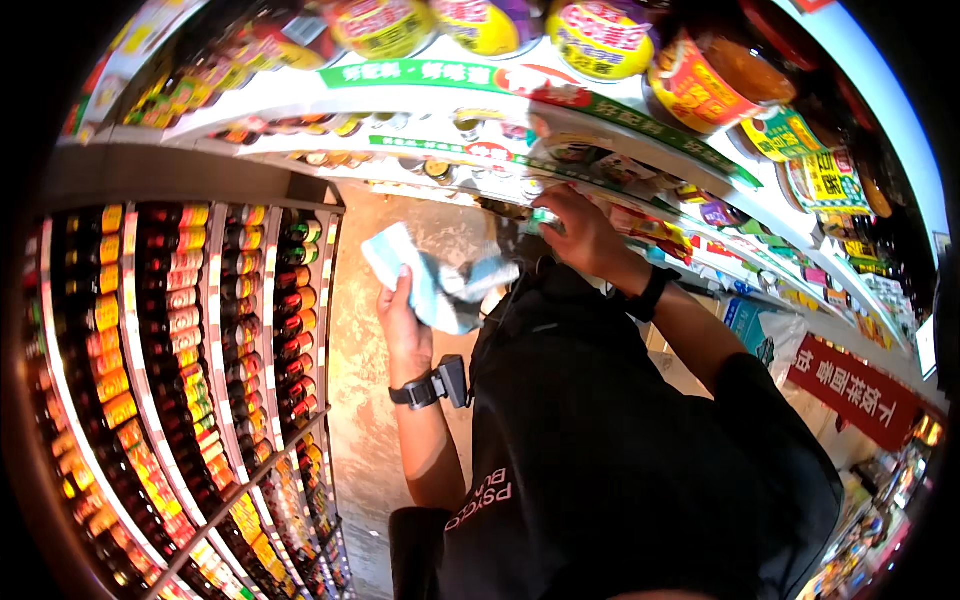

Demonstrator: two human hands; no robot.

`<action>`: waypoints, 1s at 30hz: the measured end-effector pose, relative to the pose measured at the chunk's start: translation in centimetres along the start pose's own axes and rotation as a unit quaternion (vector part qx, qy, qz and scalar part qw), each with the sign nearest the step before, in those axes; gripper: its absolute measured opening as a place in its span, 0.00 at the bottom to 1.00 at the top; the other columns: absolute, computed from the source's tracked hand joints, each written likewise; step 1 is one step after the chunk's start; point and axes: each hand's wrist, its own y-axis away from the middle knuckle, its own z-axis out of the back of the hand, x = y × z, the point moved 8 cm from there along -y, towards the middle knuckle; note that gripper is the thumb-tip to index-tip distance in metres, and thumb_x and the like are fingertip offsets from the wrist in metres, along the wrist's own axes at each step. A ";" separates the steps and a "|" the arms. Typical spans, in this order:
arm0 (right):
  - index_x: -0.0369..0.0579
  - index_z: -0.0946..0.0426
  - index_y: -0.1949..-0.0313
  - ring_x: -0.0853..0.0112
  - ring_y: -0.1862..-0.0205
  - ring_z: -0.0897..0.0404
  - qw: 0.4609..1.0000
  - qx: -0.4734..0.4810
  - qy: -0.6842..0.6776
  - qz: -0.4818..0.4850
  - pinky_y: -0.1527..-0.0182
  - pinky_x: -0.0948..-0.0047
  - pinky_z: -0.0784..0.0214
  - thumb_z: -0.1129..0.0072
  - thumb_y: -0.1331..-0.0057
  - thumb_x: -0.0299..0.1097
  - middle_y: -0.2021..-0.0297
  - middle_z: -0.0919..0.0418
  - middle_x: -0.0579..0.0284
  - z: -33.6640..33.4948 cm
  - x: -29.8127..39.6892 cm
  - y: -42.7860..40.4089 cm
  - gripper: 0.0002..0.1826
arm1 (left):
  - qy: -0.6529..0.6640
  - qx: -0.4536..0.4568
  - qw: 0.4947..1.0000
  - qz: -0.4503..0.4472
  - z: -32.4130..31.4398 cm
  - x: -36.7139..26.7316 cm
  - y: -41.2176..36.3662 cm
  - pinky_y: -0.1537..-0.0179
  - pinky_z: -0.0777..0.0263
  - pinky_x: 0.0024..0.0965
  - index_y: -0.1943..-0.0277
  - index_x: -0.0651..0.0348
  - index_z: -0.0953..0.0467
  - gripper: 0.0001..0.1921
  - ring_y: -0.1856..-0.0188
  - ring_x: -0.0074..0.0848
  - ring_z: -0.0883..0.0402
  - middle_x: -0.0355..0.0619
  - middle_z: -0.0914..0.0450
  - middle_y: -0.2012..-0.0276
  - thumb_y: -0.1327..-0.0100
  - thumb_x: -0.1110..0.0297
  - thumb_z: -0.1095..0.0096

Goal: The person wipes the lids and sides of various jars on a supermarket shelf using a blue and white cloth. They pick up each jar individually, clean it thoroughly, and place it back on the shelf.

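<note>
A blue-and-white striped cloth (431, 281) hangs bunched over the floor in front of me, gripped by my left hand (405, 322) with the thumb on top. My right hand (581, 232) reaches to the edge of a lower shelf (465, 176), its fingers bent and thumb apart. A small green-and-white item (544, 219) shows beside those fingers; whether they grip it is unclear. Small jars (439, 171) stand on that shelf, left of my right hand. A black strap (652, 292) circles my right wrist, and a strapped device (450, 381) sits on my left.
Above, a white shelf (262, 105) with a green printed strip carries lidded jars (600, 37) along its front. To the left stands a rack of bottles (184, 300) with a rail (240, 491) across it. A red sign (855, 390) is at right, near a plastic bag (776, 341).
</note>
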 end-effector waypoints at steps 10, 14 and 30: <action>0.42 0.25 0.54 0.48 0.48 0.31 0.937 -0.167 0.286 -0.109 0.46 0.51 0.36 0.39 0.46 0.22 0.52 0.31 0.44 13.5 -3.9 6.2 0.18 | -0.034 0.062 0.997 0.042 -6.1 2.7 -2.6 0.53 0.27 0.29 0.47 0.63 0.25 0.13 0.56 0.24 0.20 0.40 0.19 0.55 0.30 0.68 0.42; 0.37 0.29 0.51 0.43 0.51 0.34 0.886 -0.190 0.367 -0.210 0.49 0.47 0.42 0.37 0.48 0.24 0.52 0.33 0.38 17.9 -6.6 9.4 0.23 | -0.077 0.122 0.987 0.070 -10.2 3.8 -3.3 0.52 0.29 0.30 0.46 0.62 0.25 0.14 0.55 0.24 0.22 0.40 0.19 0.55 0.30 0.67 0.43; 0.38 0.28 0.47 0.45 0.45 0.33 0.851 -0.090 0.463 -0.231 0.40 0.50 0.45 0.32 0.56 0.26 0.49 0.28 0.41 18.8 -10.2 10.9 0.33 | -0.129 0.225 0.959 0.113 -15.1 7.4 -1.3 0.57 0.27 0.26 0.48 0.62 0.23 0.11 0.59 0.22 0.19 0.40 0.17 0.56 0.31 0.69 0.41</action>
